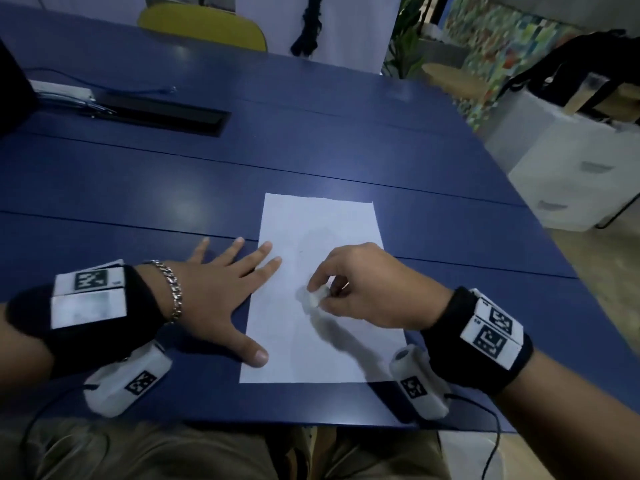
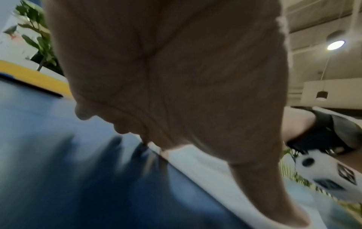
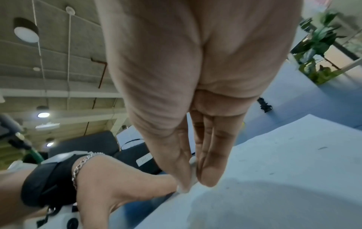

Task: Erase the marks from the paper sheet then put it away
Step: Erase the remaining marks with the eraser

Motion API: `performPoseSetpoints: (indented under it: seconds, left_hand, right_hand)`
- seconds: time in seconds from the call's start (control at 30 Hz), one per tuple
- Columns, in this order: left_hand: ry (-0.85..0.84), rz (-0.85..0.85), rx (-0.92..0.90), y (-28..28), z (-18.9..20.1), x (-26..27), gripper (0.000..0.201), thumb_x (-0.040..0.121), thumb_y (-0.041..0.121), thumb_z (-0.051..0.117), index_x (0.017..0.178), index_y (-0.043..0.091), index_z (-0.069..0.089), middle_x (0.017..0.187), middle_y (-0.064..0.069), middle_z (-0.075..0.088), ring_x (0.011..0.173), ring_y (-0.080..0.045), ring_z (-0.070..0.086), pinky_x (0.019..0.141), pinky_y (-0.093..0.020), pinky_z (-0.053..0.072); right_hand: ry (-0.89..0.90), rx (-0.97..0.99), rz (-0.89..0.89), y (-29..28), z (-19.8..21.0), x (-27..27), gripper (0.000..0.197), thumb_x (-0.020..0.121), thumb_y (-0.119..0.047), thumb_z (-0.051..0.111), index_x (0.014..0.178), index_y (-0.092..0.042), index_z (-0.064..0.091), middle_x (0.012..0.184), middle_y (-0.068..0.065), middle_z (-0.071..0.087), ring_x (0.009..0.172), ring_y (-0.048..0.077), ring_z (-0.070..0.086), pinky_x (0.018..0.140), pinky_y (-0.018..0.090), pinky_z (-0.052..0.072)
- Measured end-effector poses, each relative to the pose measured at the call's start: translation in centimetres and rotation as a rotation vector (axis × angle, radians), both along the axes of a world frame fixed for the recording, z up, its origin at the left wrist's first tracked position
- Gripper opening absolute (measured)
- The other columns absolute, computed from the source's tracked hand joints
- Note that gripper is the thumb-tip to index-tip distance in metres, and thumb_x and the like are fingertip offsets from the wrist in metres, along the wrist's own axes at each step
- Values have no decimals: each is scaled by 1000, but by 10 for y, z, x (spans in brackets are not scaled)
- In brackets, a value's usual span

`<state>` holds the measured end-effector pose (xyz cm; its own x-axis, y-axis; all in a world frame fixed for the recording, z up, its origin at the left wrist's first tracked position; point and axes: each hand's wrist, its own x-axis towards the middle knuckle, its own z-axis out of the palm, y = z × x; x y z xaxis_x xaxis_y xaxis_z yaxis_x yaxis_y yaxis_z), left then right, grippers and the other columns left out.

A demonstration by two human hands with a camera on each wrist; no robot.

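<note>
A white paper sheet (image 1: 322, 223) lies flat near the front edge of the blue table (image 1: 311, 140), with faint grey marks around its middle. My left hand (image 1: 221, 289) rests flat with spread fingers on the sheet's left edge, thumb and two fingertips on the paper. My right hand (image 1: 363, 289) pinches a small white eraser (image 1: 318, 296) and presses it on the sheet's centre. In the right wrist view the eraser (image 3: 192, 176) shows between thumb and fingers on the paper (image 3: 284, 162). The left wrist view shows my palm (image 2: 176, 77) over the sheet's edge (image 2: 195, 162).
A black cable slot (image 1: 166, 114) and a white power strip (image 1: 62, 90) with wires sit at the table's far left. A yellow chair (image 1: 204, 26) stands behind the table. A white drawer cabinet (image 1: 571, 168) is off to the right.
</note>
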<state>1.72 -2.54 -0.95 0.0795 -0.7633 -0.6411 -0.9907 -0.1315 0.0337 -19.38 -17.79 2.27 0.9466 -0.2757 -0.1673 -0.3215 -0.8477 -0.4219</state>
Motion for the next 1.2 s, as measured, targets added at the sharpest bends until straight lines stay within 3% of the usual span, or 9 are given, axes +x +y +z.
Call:
performPoseSetpoints:
  seconds: [0.13, 0.3, 0.4, 0.47, 0.57, 0.73, 0.9, 1.07, 1.2]
  left_hand:
    - [-24, 26, -53, 1, -7, 1, 155, 46, 111, 47, 154, 38, -37, 159, 20, -46, 152, -26, -37, 117, -74, -14]
    - [-29, 33, -83, 2, -11, 3, 161, 41, 112, 47, 156, 35, -35, 160, 21, -43, 153, -25, -35, 118, -72, -14]
    - [-23, 50, -91, 1, -12, 3, 163, 39, 112, 49, 157, 35, -33, 161, 21, -42, 153, -26, -34, 118, -73, -13]
    - [-28, 53, -95, 1, -12, 3, 164, 37, 112, 48, 156, 35, -34, 161, 21, -41, 154, -26, -33, 117, -74, -13]
    - [-24, 61, -92, 1, -12, 3, 163, 39, 111, 49, 155, 35, -35, 160, 23, -42, 153, -25, -34, 117, -74, -13]
    - [-36, 51, -71, 0, -11, 2, 163, 40, 111, 50, 157, 33, -33, 161, 20, -42, 154, -27, -34, 118, -74, -11]
    - [-32, 48, -75, 1, -12, 3, 164, 39, 112, 48, 156, 33, -34, 161, 19, -42, 154, -29, -32, 118, -75, -10]
    - [-40, 28, -60, -2, -10, 2, 162, 36, 113, 47, 159, 37, -27, 163, 20, -39, 154, -30, -33, 117, -76, -10]
    - [-45, 40, -62, -1, -11, 2, 164, 37, 113, 46, 157, 34, -33, 161, 19, -42, 154, -28, -33, 118, -75, -10]
  right_hand:
    - [16, -36, 63, 8, -4, 28, 30, 86, -20, 74, 115, -25, 76, 104, -11, 76, 87, 3, 68, 73, 3, 43]
    - [-48, -80, 49, 10, -7, 59, 25, 86, -22, 76, 111, -20, 78, 87, -11, 71, 87, 12, 70, 77, 18, 48]
    - [-93, -106, 81, 22, -12, 61, 17, 84, -19, 71, 99, -18, 78, 79, -10, 71, 77, 13, 68, 77, 27, 54]
    - [-58, -77, 183, 35, -13, 55, 10, 82, -22, 71, 90, -21, 77, 71, -10, 70, 65, 6, 61, 71, 25, 53]
    - [78, -37, 285, 40, -9, 50, 12, 78, -31, 78, 87, -24, 76, 72, -10, 71, 64, 5, 60, 66, 25, 52]
    - [-39, -140, 128, 19, -8, 68, 13, 81, -29, 76, 91, -21, 78, 75, -8, 72, 68, 11, 63, 77, 33, 56]
    - [102, -63, 328, 45, -7, 53, 18, 78, -36, 82, 90, -24, 77, 77, -9, 74, 64, 6, 57, 67, 23, 51]
    - [19, -140, 235, 23, -3, 72, 11, 82, -31, 79, 89, -22, 80, 70, -15, 63, 67, 8, 58, 67, 26, 49]
    - [62, -78, 245, 36, -10, 58, 16, 78, -37, 81, 79, -22, 74, 68, -10, 68, 62, 4, 60, 64, 28, 53]
